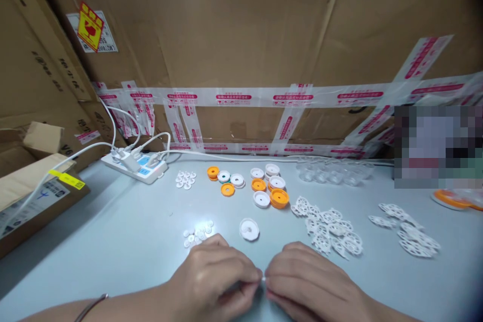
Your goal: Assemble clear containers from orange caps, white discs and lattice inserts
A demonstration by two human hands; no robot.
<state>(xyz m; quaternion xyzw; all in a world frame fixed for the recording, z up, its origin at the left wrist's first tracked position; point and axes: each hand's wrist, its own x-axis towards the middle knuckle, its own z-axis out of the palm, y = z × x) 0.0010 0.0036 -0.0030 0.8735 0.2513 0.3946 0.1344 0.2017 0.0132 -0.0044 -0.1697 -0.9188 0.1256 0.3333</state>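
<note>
My left hand [211, 279] and my right hand [305, 282] rest on the pale table [124, 231] at the bottom of the view, fingertips pinched together and meeting at a tiny white part [263, 277] too small to name. Just beyond them lies a white round disc [249, 229]. A cluster of small white buttons [198, 234] lies beside my left hand. A pile of white lattice wheels [332, 229] lies beyond my right hand.
Orange and white caps [269, 191] sit mid-table, with more small white pieces [185, 179], clear plastic cups [332, 171] and a second heap of lattice wheels [409, 234]. A power strip [136, 165] with cables is back left. Cardboard boxes [33, 186] and a taped cardboard wall [241, 50] border the table.
</note>
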